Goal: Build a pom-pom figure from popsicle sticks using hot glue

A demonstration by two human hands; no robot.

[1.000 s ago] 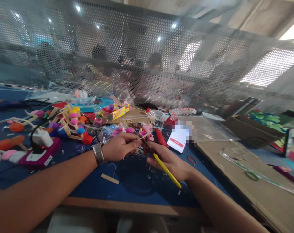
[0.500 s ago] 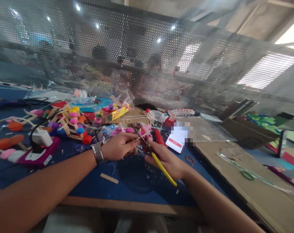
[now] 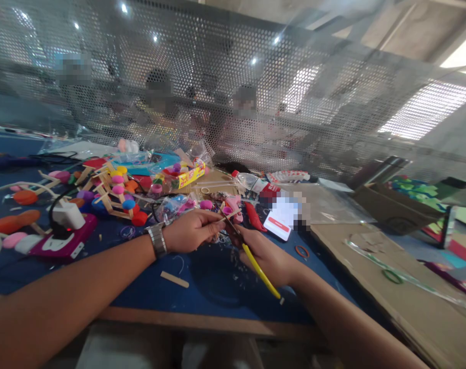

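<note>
At a cluttered craft surface (image 3: 202, 287) covered in dark blue mat, a person's left hand (image 3: 190, 230) pinches a thin stick (image 3: 227, 216) – pale, wood-coloured, slender – its fingers closed on one end. The right hand (image 3: 269, 259), fingers wrapped shut around a yellow-handled tool (image 3: 261, 271), brings the tool's dark metal tip against the stick's free end; whether the blades are parted is too blurred to tell. A steel-link wristwatch (image 3: 157, 240) sits on the left wrist.

Both hands meet above the middle of the mat. At 6 o'clock from them lies bare blue mat sprinkled with small pale offcuts, ending at a wood-trimmed front edge (image 3: 202, 325). A flat craft stick (image 3: 174, 279) lies at 7 o'clock. At 10 o'clock, frames of glued sticks (image 3: 105, 197) dotted with round, fuzzy pom-poms crowd the mat, with a white plug (image 3: 67, 215) on a magenta device (image 3: 63, 241) at 9 o'clock. A phone (image 3: 281, 220) with a lit screen rests at 2 o'clock, a red rubber band (image 3: 304, 251) at 3 o'clock.

A brown cardboard sheet (image 3: 402, 297) – flat and matte – fills the right side, a green band (image 3: 390, 277) lying on it. At 12 o'clock a perforated metal screen (image 3: 217, 92) walls off the far edge; other people sit blurred behind it.
</note>
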